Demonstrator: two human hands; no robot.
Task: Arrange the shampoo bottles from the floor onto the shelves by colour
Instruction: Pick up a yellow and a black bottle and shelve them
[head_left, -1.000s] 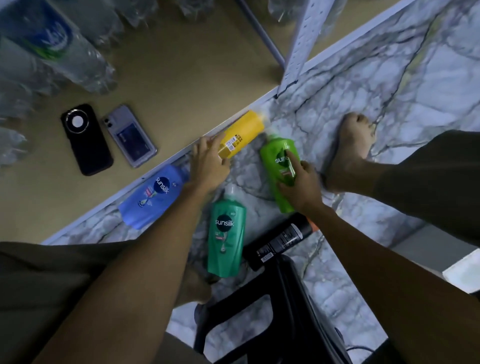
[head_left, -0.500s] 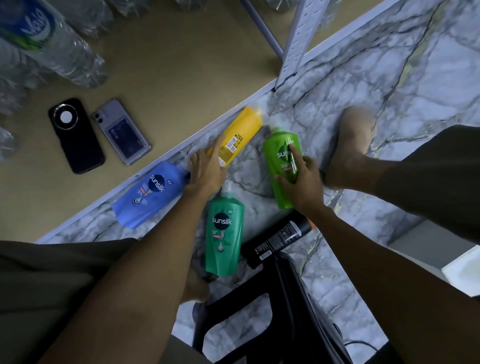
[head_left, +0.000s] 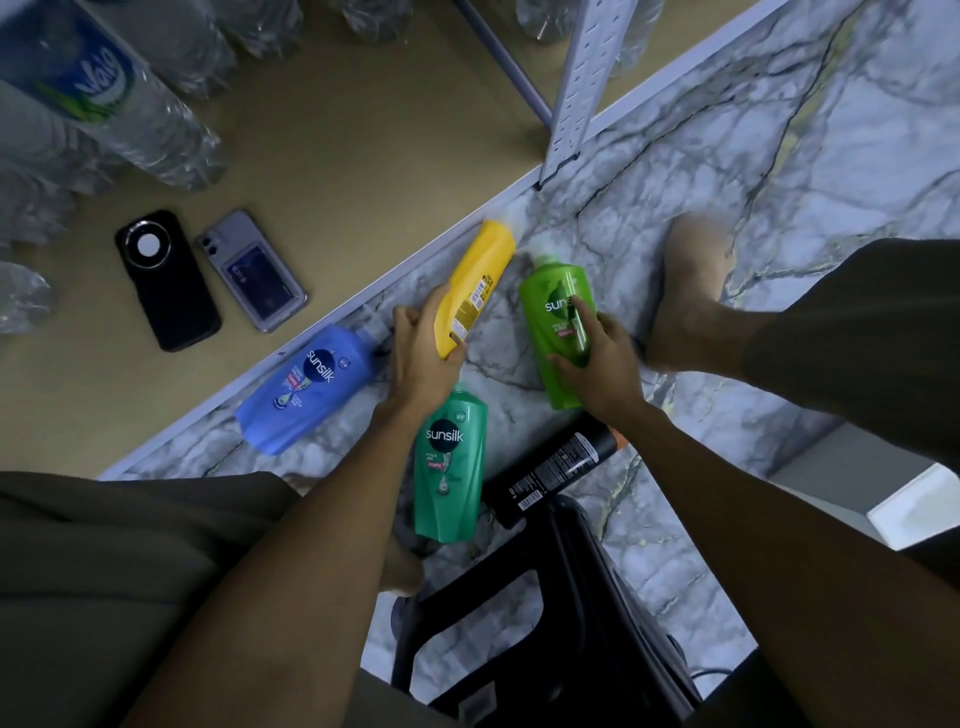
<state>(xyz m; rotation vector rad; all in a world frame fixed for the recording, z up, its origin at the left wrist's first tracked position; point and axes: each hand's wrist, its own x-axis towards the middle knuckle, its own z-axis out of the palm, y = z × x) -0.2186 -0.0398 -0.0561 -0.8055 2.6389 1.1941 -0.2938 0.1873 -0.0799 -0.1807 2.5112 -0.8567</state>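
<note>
Now hands (head_left: 423, 353) grip glossy bottles (head_left: 475, 286) — veined marble (head_left: 779, 171).

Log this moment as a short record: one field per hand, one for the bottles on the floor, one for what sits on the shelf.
left hand: left hand grips the yellow bottle at its lower end
right hand: right hand grips the light green bottle, fingers across its label
floor bottles: blue bottle, teal green bottle and black bottle lie on the marble floor
shelf: black phone, cased phone and water bottles on the bottom shelf
</note>
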